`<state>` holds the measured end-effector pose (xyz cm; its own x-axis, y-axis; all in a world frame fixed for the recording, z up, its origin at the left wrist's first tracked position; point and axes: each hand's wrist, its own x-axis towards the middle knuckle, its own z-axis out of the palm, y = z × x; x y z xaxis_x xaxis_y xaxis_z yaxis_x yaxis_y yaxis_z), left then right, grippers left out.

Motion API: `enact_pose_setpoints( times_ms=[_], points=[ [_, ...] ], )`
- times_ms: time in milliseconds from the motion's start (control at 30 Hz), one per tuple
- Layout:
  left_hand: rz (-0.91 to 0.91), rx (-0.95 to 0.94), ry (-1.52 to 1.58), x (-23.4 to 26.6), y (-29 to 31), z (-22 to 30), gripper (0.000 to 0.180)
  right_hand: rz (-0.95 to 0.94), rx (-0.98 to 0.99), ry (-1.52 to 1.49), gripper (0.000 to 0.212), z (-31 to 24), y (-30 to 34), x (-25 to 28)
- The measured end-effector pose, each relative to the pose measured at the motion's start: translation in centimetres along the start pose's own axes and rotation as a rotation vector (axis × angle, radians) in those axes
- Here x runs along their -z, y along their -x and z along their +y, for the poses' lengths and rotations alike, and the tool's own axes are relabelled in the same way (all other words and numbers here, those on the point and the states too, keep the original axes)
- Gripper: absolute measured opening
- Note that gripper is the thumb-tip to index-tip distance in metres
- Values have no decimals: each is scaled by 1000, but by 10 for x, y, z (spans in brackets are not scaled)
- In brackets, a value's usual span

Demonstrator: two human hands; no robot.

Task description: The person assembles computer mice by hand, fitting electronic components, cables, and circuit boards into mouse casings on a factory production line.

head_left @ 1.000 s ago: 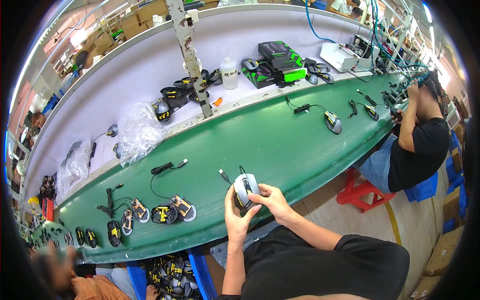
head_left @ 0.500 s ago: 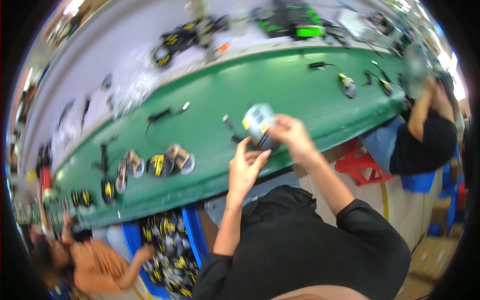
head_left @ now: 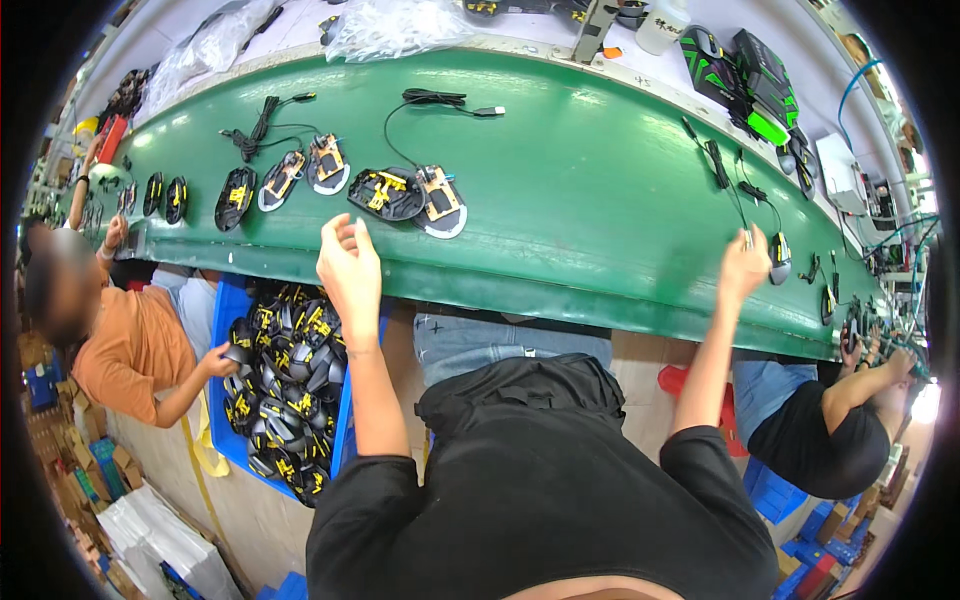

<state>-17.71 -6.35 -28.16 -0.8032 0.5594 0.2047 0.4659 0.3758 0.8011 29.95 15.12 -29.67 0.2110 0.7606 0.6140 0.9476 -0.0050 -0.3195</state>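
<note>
My left hand point(head_left: 350, 268) is raised at the near edge of the green belt, fingers loosely curled and apart, holding nothing. Just past its fingertips lie an open black mouse shell point(head_left: 375, 200) with yellow parts and a mouse base point(head_left: 442, 205) carrying a brown circuit board, wired to a black cable point(head_left: 432, 98). Far to the right, my right hand point(head_left: 745, 265) is closed, its fingertips pinched where a thin black mouse cable point(head_left: 714, 165) runs down to them. Whatever lies under that palm is hidden. An assembled mouse point(head_left: 780, 262) rests right beside it.
More opened mice, including a shell point(head_left: 236, 198) and a base point(head_left: 282, 182), lie along the belt point(head_left: 570, 170) to the left. A blue crate point(head_left: 345, 420) full of mouse shells stands below. Co-workers sit at both sides. Boxes point(head_left: 762, 85) and plastic bags point(head_left: 400, 28) line the back shelf.
The mouse held between both hands is no longer seen there. My hands have parted, the left toward the opened mouse parts, the right toward the mice at right. The view has turned left.
</note>
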Motion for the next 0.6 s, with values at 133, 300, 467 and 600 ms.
enact_pose_setpoints(
  times_ms=[133, 300, 467, 600],
  points=[
    [-64, 249, -51, -17, -34, 2, 65, -417, 232, -590, 36, -209, 82, 0],
    [-113, 222, 209, -32, -41, -22, 40, -823, 331, -703, 62, -311, 136, -14],
    [-121, 345, 714, -9, 1, -9, 32, -654, 413, -976, 65, -308, 146, 15],
    [-473, 292, 909, -22, 34, 40, 37, -1093, -69, -1364, 56, -276, 135, 21]
  ],
)
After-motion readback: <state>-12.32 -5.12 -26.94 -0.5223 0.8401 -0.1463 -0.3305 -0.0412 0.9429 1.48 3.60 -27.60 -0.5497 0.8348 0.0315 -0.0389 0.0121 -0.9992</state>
